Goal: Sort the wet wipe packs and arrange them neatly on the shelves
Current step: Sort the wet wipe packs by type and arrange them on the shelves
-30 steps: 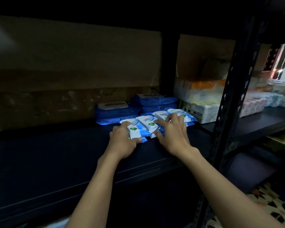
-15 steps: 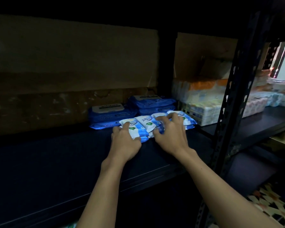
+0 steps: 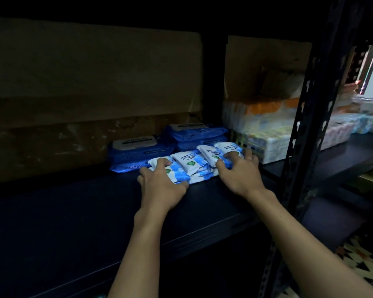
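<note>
Since a second ago, both our hands have slid a little apart along the row of small wipe packs, and the row now sits closer to the big blue packs behind it. We use this row as our landmark: four small white-and-blue wet wipe packs lying side by side on the dark shelf, overlapping slightly, with more packs partly hidden under them.

Our left hand grips the leftmost pack, fingers curled over its far edge and thumb against its near edge. Our right hand covers the right end of the row, fingers spread and bent, the tips pressing down on the two rightmost packs.

Just behind the row, touching it, lie the large blue wipe packs: one stack to the left rear and a second stack directly behind. Behind those stands a brown cardboard sheet.

To the right of the row, past a shelf divider, sit wrapped tissue bundles. Nearer us on that side rises a black perforated metal upright. Below and right of it, patterned floor tiles show.
</note>
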